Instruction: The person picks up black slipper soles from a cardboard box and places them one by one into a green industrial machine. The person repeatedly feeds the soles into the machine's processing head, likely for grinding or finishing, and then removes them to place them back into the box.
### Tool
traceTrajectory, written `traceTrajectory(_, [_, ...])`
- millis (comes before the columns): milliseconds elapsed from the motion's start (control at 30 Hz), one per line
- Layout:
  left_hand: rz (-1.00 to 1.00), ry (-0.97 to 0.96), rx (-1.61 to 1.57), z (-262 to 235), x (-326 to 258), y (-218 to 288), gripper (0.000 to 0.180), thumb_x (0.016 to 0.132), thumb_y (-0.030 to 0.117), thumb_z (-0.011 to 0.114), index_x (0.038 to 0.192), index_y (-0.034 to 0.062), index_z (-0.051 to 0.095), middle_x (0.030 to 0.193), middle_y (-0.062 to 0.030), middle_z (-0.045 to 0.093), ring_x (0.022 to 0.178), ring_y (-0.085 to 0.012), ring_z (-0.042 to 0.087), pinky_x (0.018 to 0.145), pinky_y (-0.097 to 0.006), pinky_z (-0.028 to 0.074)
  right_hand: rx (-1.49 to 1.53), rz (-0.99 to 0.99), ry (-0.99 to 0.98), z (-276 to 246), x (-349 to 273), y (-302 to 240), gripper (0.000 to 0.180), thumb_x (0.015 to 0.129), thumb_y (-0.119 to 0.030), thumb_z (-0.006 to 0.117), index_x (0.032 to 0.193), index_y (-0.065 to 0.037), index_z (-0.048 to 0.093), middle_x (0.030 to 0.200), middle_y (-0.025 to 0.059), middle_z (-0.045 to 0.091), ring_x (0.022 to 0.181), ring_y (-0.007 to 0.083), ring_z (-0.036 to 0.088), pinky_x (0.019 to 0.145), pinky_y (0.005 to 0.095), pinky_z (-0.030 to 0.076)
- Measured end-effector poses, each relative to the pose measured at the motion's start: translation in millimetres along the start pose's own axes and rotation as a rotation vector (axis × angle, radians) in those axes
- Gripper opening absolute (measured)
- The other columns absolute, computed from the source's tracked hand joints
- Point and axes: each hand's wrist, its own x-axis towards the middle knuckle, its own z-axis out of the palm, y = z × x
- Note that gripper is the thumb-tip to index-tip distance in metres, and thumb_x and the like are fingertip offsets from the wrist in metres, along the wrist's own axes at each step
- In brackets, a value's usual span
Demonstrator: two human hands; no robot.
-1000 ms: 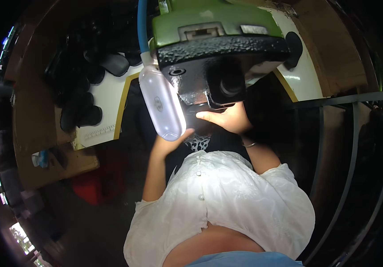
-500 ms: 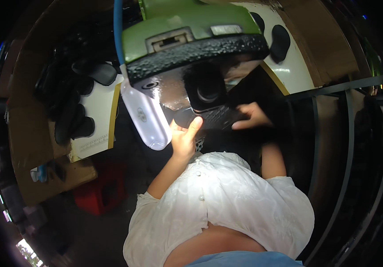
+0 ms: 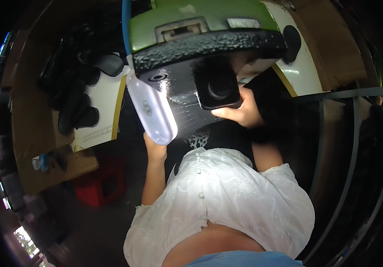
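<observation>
A black shoe sole (image 3: 188, 119) with a textured surface lies under the overhanging head of a green machine (image 3: 209, 22). My right hand (image 3: 247, 111) grips its right side, thumb on top and pointing left; the other fingers are partly hidden behind the machine's black block (image 3: 218, 86). At the left end, my left hand (image 3: 156, 149) is raised beside the sole. A pale, rounded lamp (image 3: 153, 111) covers its fingers, so their hold cannot be made out. Much of the sole is hidden by the machine and the lamp.
Dark soles (image 3: 73, 102) are heaped on the white tabletop (image 3: 104, 100) at left, bordered by cardboard (image 3: 27, 115). Another sole (image 3: 292, 43) lies at far right. A red stool (image 3: 98, 184) stands below left. Metal rack bars (image 3: 351, 133) rise at right.
My left hand has moved left, behind the lamp, from its thumb-on-sole hold. My right hand has shifted left and up, with its thumb on the sole. The view has shifted slightly.
</observation>
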Motion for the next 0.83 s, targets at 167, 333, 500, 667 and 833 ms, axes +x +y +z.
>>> traceTrajectory(167, [-0.12,-0.168,0.139,-28,10,-11,0.046,0.078,0.018,0.071,0.114,-0.0032,0.053,0.106,-0.0103,0.06,0.095,-0.0184,0.059,0.086,-0.032,0.046,-0.108,-0.06,-0.001,33,7,2,0.065,0.066,-0.004,0.078,0.121,0.001,0.045,0.106,0.0058,0.059,0.097,0.0132,0.057,0.087,0.0281,0.046])
traceTrajectory(333, [-0.273,-0.452,0.369,30,6,-13,0.052,0.072,0.02,0.075,0.113,-0.0014,0.053,0.103,-0.0111,0.061,0.094,-0.0181,0.058,0.082,-0.033,0.047,-0.137,-0.107,-0.043,37,13,11,0.062,0.065,-0.009,0.08,0.117,0.0,0.048,0.102,0.0071,0.061,0.093,0.0146,0.059,0.084,0.0292,0.047])
traceTrajectory(500, [-0.244,-0.819,0.828,70,-6,-24,0.048,0.073,0.026,0.073,0.111,0.0011,0.057,0.097,-0.0141,0.062,0.09,-0.0227,0.061,0.08,-0.033,0.048,-0.673,-0.063,-0.243,5,14,-2,0.038,0.069,-0.031,0.074,0.087,0.001,0.065,0.072,0.0164,0.065,0.063,0.026,0.063,0.064,0.0293,0.049])
traceTrajectory(667, [-0.151,-0.564,0.849,52,4,-27,0.043,0.076,0.027,0.071,0.108,0.0006,0.059,0.096,-0.0145,0.062,0.088,-0.023,0.062,0.077,-0.032,0.049,-0.657,-0.46,0.76,-35,38,-36,0.026,0.071,-0.013,0.076,0.091,-0.001,0.065,0.083,0.0103,0.067,0.073,0.0184,0.065,0.068,0.0268,0.049])
traceTrajectory(833, [-0.072,-0.496,0.875,41,16,-14,0.042,0.077,0.027,0.069,0.109,0.0017,0.058,0.098,-0.0156,0.062,0.09,-0.0236,0.061,0.081,-0.032,0.047,-0.808,-0.659,0.566,-66,89,-13,0.023,0.081,-0.01,0.067,0.103,-0.007,0.065,0.1,0.0117,0.066,0.095,0.0243,0.063,0.082,0.0307,0.048])
